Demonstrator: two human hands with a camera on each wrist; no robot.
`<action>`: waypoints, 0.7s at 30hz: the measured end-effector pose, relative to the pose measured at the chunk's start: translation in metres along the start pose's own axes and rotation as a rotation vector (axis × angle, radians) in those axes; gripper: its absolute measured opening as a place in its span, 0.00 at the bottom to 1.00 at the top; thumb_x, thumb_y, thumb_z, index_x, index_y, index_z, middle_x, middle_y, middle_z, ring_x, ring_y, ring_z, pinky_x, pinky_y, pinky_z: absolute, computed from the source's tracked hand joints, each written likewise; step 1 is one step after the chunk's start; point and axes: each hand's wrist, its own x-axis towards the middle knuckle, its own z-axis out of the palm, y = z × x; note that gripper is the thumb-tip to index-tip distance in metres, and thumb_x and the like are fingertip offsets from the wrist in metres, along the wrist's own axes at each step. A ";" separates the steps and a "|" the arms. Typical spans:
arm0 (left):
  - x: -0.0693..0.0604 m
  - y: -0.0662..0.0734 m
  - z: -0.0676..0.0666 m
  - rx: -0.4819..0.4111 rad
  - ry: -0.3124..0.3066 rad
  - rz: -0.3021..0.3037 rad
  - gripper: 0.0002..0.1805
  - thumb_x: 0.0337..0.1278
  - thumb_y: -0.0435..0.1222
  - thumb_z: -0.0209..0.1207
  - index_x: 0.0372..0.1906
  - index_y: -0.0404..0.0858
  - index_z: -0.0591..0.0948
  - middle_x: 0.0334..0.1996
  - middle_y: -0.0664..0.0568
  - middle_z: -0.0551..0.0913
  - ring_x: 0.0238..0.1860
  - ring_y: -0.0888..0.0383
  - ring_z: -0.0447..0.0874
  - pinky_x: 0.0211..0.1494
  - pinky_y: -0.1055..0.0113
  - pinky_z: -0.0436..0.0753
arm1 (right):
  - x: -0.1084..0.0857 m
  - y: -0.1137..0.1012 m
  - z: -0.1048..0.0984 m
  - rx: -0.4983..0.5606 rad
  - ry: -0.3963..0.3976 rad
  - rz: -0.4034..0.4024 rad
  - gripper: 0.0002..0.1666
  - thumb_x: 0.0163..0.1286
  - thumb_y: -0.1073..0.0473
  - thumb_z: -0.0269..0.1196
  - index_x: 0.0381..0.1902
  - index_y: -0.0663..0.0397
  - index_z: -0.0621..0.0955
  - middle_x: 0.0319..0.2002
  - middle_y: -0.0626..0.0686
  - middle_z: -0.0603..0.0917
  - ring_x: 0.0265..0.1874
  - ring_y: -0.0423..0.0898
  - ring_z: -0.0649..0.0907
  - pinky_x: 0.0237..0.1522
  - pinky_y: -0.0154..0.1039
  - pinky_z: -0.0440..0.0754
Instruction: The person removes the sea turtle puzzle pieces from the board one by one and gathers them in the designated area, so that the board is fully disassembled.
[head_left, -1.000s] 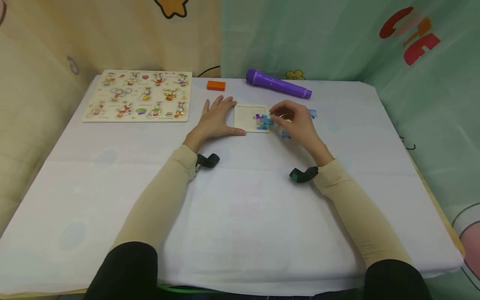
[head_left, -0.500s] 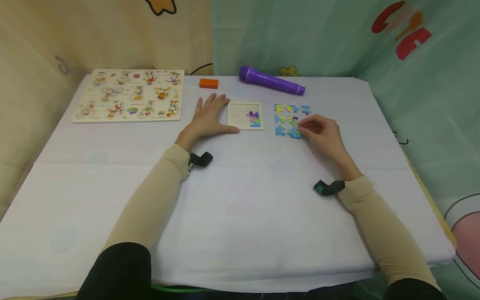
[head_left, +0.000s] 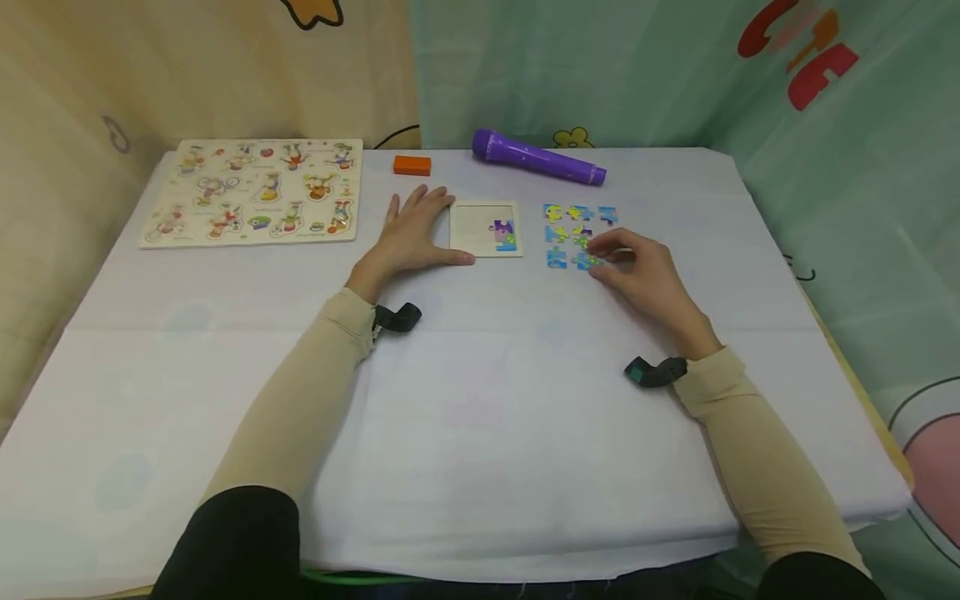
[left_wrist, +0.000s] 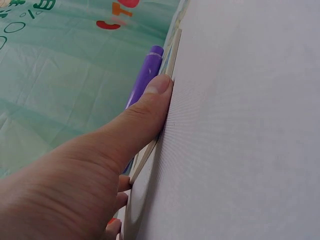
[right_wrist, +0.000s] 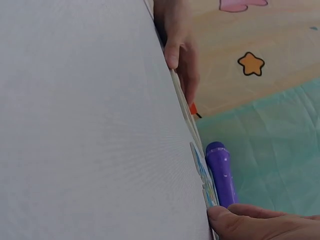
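My left hand [head_left: 414, 237] is spread at the left side of a shallow wooden puzzle tray [head_left: 472, 227], its thumb along the tray's near left corner and its fingertips at the far left corner. Inside the tray's right side lie a purple puzzle piece [head_left: 502, 227] and a blue one [head_left: 506, 246] below it. Right of the tray, my right hand [head_left: 643, 271] pinches a blue and green puzzle piece [head_left: 584, 261] at the near right of a group of loose pieces [head_left: 557, 257]. In the right wrist view, the right thumb [right_wrist: 220, 216] touches the pieces' edge.
A large picture puzzle board [head_left: 251, 193] lies at the back left. An orange block [head_left: 412, 165] and a purple toy microphone [head_left: 538, 158] lie behind the tray. Curtains [head_left: 600, 75] stand beyond the table's back edge, and the white cloth [head_left: 465, 417] covers the table.
My right hand has moved from the tray's right side to the loose pieces, carrying a blue piece away from the tray. Its thumb and finger have since spread slightly. The left hand stays put.
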 end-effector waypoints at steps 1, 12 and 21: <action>0.000 0.000 0.000 0.000 -0.001 0.000 0.64 0.49 0.66 0.73 0.85 0.43 0.57 0.87 0.50 0.48 0.88 0.48 0.31 0.85 0.44 0.22 | 0.000 0.000 0.000 0.002 0.003 -0.010 0.21 0.69 0.66 0.72 0.59 0.57 0.84 0.56 0.55 0.88 0.55 0.50 0.85 0.63 0.49 0.83; 0.000 -0.001 -0.002 -0.002 0.002 -0.004 0.64 0.49 0.66 0.74 0.85 0.44 0.57 0.87 0.50 0.49 0.88 0.48 0.31 0.85 0.43 0.23 | 0.003 0.002 0.004 0.015 0.020 -0.062 0.18 0.70 0.67 0.72 0.57 0.58 0.85 0.55 0.54 0.88 0.55 0.47 0.86 0.61 0.43 0.84; 0.001 -0.001 0.001 -0.005 0.007 0.003 0.64 0.49 0.66 0.74 0.85 0.44 0.58 0.87 0.51 0.49 0.88 0.48 0.32 0.85 0.44 0.23 | -0.001 0.002 0.004 0.011 0.028 -0.042 0.19 0.69 0.67 0.72 0.57 0.58 0.85 0.55 0.55 0.88 0.55 0.48 0.85 0.62 0.47 0.83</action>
